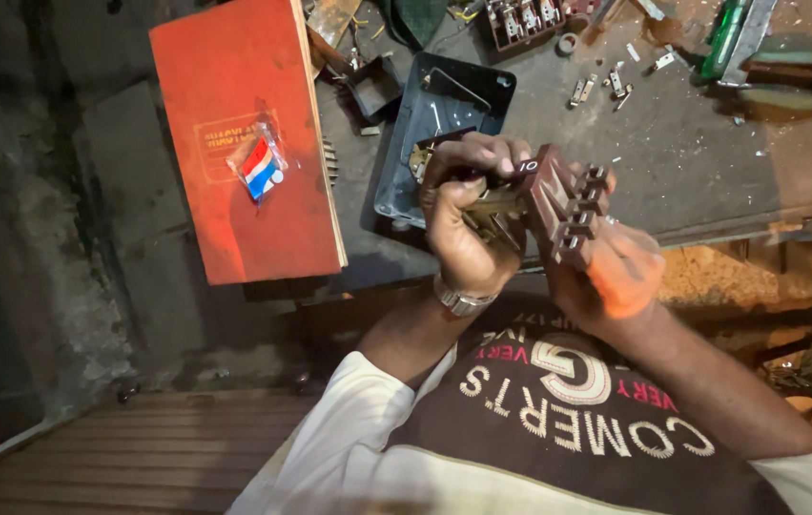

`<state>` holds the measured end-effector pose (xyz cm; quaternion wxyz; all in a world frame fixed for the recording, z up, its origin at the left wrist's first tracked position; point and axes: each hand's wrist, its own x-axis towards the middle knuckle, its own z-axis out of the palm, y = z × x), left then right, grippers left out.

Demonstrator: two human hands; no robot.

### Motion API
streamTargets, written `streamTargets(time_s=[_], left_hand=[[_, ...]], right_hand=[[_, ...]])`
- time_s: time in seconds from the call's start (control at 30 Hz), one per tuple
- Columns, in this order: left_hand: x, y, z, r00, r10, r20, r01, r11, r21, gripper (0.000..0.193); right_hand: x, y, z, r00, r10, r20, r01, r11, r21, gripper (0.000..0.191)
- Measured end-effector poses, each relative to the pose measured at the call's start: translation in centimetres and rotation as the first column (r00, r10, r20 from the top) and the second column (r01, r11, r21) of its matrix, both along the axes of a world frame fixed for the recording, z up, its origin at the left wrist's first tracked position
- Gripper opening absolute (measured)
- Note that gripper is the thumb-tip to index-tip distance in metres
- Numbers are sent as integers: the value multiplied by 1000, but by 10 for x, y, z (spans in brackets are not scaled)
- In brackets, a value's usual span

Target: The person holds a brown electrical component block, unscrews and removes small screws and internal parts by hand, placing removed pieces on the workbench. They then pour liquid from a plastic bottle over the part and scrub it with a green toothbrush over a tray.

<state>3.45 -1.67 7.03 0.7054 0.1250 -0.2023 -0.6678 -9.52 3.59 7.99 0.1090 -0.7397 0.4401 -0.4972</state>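
One dark brown switch block (pixel 563 212), ribbed and set with a row of small metal terminals, is held up in front of the chest by two hands. The left hand (pixel 468 224) is closed around the block's near end, its fingers (pixel 482 153) curled over the top edge, and one metal watch band (pixel 458 300) is worn at its wrist. The right hand (pixel 616 272) supports the block from below and behind, fingers wrapped against its far side. Below the hands, one dark metal tray (pixel 425 105) lies on the grey workbench (pixel 711 162). To its left one orange board (pixel 244 133) is laid flat, and one small clear packet (pixel 258 164) with red, white and blue contents rests on it. A second brown terminal block (pixel 525 19) is seen at the bench's top edge, with several small metal pieces scattered near it
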Motion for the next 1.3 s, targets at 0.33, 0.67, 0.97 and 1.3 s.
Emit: streamTargets(time_s=[0.33,0.67,0.97,1.3], left_hand=[[0,1,0,989,59,134,-54,997,-46,16],[1,1,-4,990,68,125,-66,998,-20,16],[-2,1,-3,998,30,60,-31,999,15,20],[0,-6,-13,993,57,105,-59,998,14,16]], right_hand=[[4,-3,13,990,46,-130,-45,999,14,44],[7,-4,12,999,29,-46,-25,995,97,43],[8,-2,9,998,-5,-59,12,992,126,43],[-9,0,-20,991,97,-96,-85,989,123,25]])
